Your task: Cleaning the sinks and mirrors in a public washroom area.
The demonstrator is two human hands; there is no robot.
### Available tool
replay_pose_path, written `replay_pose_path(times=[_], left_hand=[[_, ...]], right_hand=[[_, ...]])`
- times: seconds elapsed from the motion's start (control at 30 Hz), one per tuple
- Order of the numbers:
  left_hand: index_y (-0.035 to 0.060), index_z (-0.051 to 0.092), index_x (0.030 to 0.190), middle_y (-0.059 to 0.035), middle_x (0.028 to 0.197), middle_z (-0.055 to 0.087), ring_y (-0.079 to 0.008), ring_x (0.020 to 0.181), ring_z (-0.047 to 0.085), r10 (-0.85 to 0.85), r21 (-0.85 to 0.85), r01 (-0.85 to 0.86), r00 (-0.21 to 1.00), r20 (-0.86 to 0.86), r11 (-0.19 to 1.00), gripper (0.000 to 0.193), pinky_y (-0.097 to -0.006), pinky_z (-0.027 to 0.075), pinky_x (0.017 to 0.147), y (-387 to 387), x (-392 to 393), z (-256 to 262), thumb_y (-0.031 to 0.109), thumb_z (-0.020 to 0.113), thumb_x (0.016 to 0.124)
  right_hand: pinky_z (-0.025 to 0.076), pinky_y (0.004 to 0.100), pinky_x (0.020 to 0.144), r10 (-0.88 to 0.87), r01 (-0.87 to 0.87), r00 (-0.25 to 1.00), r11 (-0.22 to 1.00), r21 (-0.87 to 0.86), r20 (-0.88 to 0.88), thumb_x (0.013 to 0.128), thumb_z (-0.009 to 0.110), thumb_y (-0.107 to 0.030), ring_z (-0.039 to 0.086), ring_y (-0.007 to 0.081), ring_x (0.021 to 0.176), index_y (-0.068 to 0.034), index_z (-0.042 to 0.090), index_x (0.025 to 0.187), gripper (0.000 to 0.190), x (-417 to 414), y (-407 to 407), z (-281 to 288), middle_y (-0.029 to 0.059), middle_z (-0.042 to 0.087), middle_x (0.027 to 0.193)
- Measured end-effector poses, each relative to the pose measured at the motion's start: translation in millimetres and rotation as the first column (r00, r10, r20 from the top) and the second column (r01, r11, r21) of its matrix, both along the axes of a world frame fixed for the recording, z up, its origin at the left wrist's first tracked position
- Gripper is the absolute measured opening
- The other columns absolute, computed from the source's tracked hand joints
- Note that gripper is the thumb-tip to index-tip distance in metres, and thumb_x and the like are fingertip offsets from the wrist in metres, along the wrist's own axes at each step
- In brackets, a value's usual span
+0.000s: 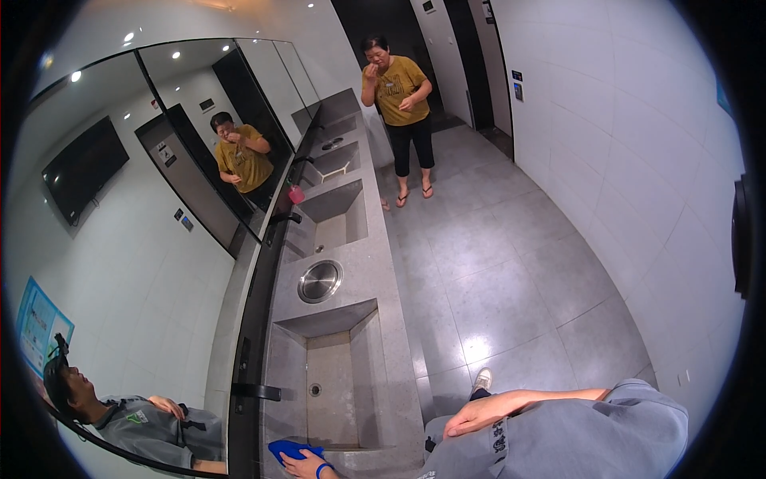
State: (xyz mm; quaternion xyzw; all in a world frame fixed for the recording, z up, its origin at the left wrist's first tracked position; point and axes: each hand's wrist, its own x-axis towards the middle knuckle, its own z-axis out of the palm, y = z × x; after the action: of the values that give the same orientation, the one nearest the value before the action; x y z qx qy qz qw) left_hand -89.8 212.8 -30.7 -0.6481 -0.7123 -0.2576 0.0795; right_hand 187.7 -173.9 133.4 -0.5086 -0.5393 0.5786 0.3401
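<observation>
At the bottom of the view my left hand [306, 466], with a blue band at the wrist, presses a blue cloth [293, 450] onto the near corner of the grey stone counter [400, 359]. The cloth lies beside the nearest sunken basin [328, 359], which has a small round drain. A black tap [257, 392] juts over that basin from the wall side. My right hand [473, 417] rests against the front of my grey shirt [574, 437]. Its fingertips are partly hidden, and I see nothing held in it.
Past a round steel insert [320, 281], more basins [335, 224] run along the counter. A pink bottle [296, 193] stands by the mirror [197, 120]. Another person [398, 90] in a mustard shirt stands at the counter's far end, on the grey tiled floor [485, 263].
</observation>
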Motion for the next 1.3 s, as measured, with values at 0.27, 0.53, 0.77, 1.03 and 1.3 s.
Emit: replay_pose_path(times=[0.27,0.53,0.77,1.03,1.3], left_hand=[[0.0208,0.05,0.139,-0.0121,0.134,0.057,-0.0325,0.125,0.051,0.002,0.007,-0.002,1.0,-0.009,1.0,0.065,-0.0527,0.04,0.099,1.1,-2.2,-0.5,0.048,0.066,0.082],[0.021,0.052,0.138,-0.0119,0.132,0.058,-0.0321,0.124,0.052,0.019,-0.014,-0.019,1.0,-0.002,1.0,0.064,-0.0518,0.041,0.099,-11.6,7.7,20.6,0.048,0.066,0.082],[0.0193,0.05,0.139,-0.0147,0.132,0.057,-0.0341,0.123,0.052,0.001,0.0,-0.001,1.0,0.015,1.0,0.065,-0.0528,0.041,0.099,-6.0,1.1,9.2,0.047,0.066,0.082],[0.0182,0.05,0.138,-0.0157,0.129,0.059,-0.0349,0.121,0.053,-0.018,-0.027,0.019,0.999,0.028,0.999,0.065,-0.0511,0.041,0.1,-10.8,4.9,18.8,0.047,0.067,0.082],[0.0199,0.053,0.136,-0.012,0.128,0.06,-0.0328,0.119,0.055,0.009,0.011,-0.009,1.0,-0.002,1.0,0.062,-0.0512,0.042,0.099,-8.0,4.3,14.4,0.047,0.068,0.081]], right_hand=[[0.045,0.0311,0.089,-0.078,0.08,0.995,0.996,0.042,-0.056,0.106,0.038,-0.04,0.059,0.0158,0.099,-0.005,0.058,0.119,0.042,-7.3,-3.4,-8.3,0.0071,0.065,0.105],[0.046,0.0316,0.091,-0.081,0.081,0.997,0.996,0.029,-0.008,0.106,0.039,-0.04,0.06,0.0176,0.104,-0.006,0.058,0.121,0.042,-6.9,-4.4,-5.2,0.0071,0.066,0.11],[0.046,0.0332,0.09,-0.046,0.045,0.999,0.998,0.041,0.02,0.106,0.037,-0.041,0.061,0.0207,0.106,-0.006,0.058,0.122,0.044,-4.5,-3.4,1.0,0.0091,0.066,0.112],[0.045,0.0329,0.092,-0.015,0.015,0.998,1.0,0.006,0.055,0.107,0.034,-0.039,0.059,0.02,0.111,-0.007,0.057,0.126,0.044,-2.5,-3.7,6.6,0.0094,0.064,0.118],[0.047,0.034,0.09,-0.055,0.054,0.998,0.998,0.039,0.014,0.106,0.037,-0.042,0.061,0.0229,0.106,-0.006,0.058,0.123,0.045,-4.2,-3.4,0.8,0.0104,0.066,0.113]])
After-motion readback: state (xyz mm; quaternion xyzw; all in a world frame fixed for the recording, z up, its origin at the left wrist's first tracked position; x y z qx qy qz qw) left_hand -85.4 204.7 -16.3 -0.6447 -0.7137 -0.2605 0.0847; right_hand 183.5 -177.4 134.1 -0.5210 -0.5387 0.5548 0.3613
